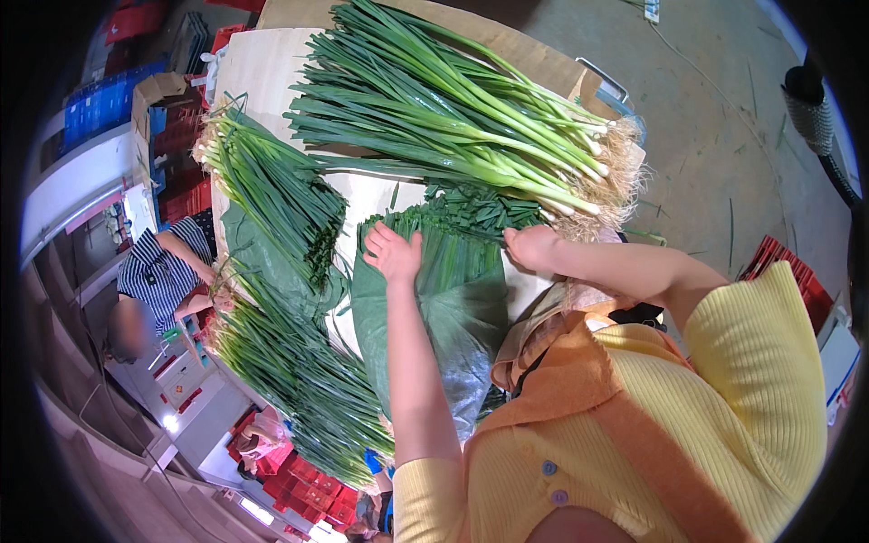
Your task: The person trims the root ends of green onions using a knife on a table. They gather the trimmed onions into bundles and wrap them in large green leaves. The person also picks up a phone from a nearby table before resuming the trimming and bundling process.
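Note:
Before me on the pale table (pixel 261 75) lies a bunch of leafy greens with evenly cut ends (pixel 451 251), partly wrapped in a green cloth or plastic sheet (pixel 434 326). My left hand (pixel 395 252) lies with spread fingers at the bunch's left edge. At its right edge my right hand (pixel 533 246) has its fingers curled; whether they pinch the sheet or a leaf cannot be told. Loose cut green pieces (pixel 502 209) lie just beyond the bunch. A large pile of long green stalks with white bases and roots (pixel 448 115) spreads across the far side.
Two more heaps of rooted greens, one upper left (pixel 271 190) and one lower left (pixel 299 366), cover the table's left side. A co-worker in a striped shirt (pixel 166 271) stands beyond them, hands at the lower heap. Red crates (pixel 309 485) and another (pixel 791 271) stand on the floor.

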Available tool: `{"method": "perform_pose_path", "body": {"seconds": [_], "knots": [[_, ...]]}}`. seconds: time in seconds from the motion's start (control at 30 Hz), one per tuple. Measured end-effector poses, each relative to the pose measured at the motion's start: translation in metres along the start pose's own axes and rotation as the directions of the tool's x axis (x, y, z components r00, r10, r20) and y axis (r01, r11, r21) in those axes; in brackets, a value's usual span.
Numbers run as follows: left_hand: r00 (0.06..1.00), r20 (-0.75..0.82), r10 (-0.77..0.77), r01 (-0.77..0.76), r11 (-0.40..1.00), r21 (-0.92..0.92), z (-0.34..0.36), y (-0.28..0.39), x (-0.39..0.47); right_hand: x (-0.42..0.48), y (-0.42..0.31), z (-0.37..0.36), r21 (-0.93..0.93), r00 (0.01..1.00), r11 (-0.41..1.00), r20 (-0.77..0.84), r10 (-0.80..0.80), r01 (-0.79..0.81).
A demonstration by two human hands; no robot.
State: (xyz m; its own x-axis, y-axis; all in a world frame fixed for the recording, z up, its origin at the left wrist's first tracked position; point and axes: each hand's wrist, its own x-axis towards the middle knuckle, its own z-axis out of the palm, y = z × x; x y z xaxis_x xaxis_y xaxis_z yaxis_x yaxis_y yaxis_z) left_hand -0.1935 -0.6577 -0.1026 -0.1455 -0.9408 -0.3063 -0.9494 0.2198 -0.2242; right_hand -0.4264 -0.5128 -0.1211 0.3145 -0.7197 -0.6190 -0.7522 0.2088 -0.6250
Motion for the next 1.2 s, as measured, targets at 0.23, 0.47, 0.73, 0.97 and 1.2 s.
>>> {"method": "perform_pose_path", "body": {"seconds": [0.23, 0.47, 0.73, 0.97, 1.2], "knots": [[0.999, 0.022, -0.025, 0.026, 0.998, -0.055, -0.007, -0.005, 0.0, -0.011, 0.01, 0.01, 0.087, 0.997, 0.996, -0.074, -0.013, 0.02], [0.999, 0.023, -0.027, 0.033, 0.962, -0.27, -0.03, 0.0, -0.02, -0.084, 0.055, 0.011, 0.036, 0.998, 0.999, -0.067, -0.021, 0.024], [0.989, -0.091, 0.114, -0.114, 0.993, 0.005, -0.055, 0.094, -0.132, -0.029, 0.015, -0.014, -0.021, 0.956, 0.981, -0.221, -0.193, 0.193], [0.971, -0.24, 0.024, -0.047, 0.995, -0.09, -0.047, 0.069, -0.124, 0.02, -0.002, -0.031, -0.075, 0.952, 0.987, -0.262, -0.158, 0.143], [0.963, -0.267, -0.024, 0.002, 0.996, -0.086, -0.049, 0.051, -0.114, -0.003, 0.001, -0.045, -0.012, 0.952, 0.991, -0.276, -0.133, 0.135]]}}
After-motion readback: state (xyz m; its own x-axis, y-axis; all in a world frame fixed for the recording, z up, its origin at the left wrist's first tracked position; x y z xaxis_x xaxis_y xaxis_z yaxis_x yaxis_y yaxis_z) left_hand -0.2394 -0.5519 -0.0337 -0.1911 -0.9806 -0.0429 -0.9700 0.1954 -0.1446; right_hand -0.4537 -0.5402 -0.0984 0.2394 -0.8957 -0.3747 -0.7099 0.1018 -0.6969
